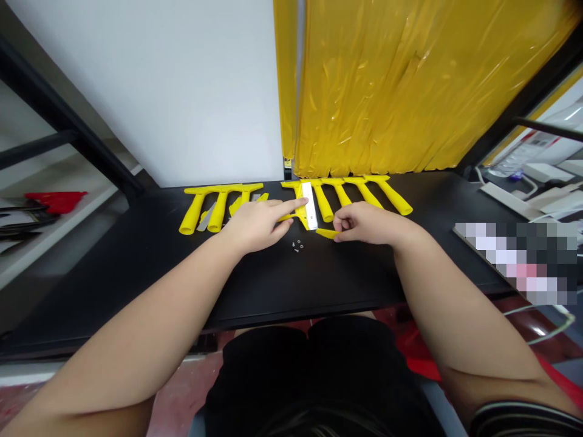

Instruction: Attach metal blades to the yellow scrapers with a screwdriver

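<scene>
A yellow plastic scraper (298, 212) lies sideways on the black table, with a bare metal blade (310, 213) on its head. My left hand (257, 226) is closed round its handle, index finger stretched onto the blade, and the palm hides most of the handle. Just right of the blade, my right hand (367, 224) pinches a small yellow plastic strip (326, 233) between thumb and fingers. Several tiny screws and nuts (297, 246) lie loose below the blade.
Yellow scraper handles (194, 212) stand in a row at left, with loose metal blades (206, 219) among them. More yellow handles (395, 197) line the back right. Behind the black table (136, 261) are a white panel (182, 91) and yellow plastic sheeting (387, 91).
</scene>
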The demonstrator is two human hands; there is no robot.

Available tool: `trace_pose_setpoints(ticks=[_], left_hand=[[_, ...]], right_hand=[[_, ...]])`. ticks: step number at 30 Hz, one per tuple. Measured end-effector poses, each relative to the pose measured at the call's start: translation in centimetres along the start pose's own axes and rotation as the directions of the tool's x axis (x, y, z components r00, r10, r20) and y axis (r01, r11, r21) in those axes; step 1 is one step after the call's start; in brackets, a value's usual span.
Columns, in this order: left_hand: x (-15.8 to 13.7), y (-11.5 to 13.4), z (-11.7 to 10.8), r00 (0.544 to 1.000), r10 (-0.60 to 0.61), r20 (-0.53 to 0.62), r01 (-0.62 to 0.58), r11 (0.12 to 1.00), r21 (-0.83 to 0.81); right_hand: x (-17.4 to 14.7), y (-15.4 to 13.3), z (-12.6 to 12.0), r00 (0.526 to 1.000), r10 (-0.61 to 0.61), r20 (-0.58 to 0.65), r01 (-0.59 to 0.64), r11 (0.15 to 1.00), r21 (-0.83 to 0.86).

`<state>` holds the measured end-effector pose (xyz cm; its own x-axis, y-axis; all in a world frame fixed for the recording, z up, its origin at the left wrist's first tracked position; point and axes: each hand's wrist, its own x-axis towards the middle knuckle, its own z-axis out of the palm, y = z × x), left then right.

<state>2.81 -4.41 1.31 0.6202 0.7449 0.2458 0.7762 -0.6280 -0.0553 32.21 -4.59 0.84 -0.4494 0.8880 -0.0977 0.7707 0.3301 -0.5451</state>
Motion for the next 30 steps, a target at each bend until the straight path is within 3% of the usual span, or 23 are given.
trace_pose_setpoints(ticks=[5,9,12,15,22,30], left_hand=[[0.0,-0.1,-0.1,1.000,-0.007,-0.025,0.006,0.999,-0.036],[0.1,0.4,-0.1,0.999,0.018,-0.026,-0.019,0.999,-0.043],[0.1,0.8,0.2,0.998,0.057,-0.038,-0.059,0.996,-0.064],[0.0,1.0,0.5,0.995,0.074,-0.065,-0.080,0.992,-0.096],[0.0,0.8,0.6,0.995,0.067,-0.073,-0.074,0.993,-0.092],[0.1,1.1,0.4,0.998,0.060,-0.037,-0.062,0.996,-0.060]], right_hand=[[-0.1,1.1,-0.9,0.989,-0.025,-0.148,0.071,0.947,0.313],[0.5,0.3,-0.4,0.959,0.026,-0.281,0.153,0.790,0.593],[1.1,-0.7,0.6,0.960,0.044,-0.278,0.177,0.671,0.720],[1.5,-1.3,1.3,0.965,0.057,-0.258,0.170,0.613,0.771],[2.1,-1.2,2.0,0.973,0.038,-0.229,0.168,0.566,0.807],[2.4,-1.1,2.6,0.970,0.000,-0.244,0.194,0.607,0.771]])
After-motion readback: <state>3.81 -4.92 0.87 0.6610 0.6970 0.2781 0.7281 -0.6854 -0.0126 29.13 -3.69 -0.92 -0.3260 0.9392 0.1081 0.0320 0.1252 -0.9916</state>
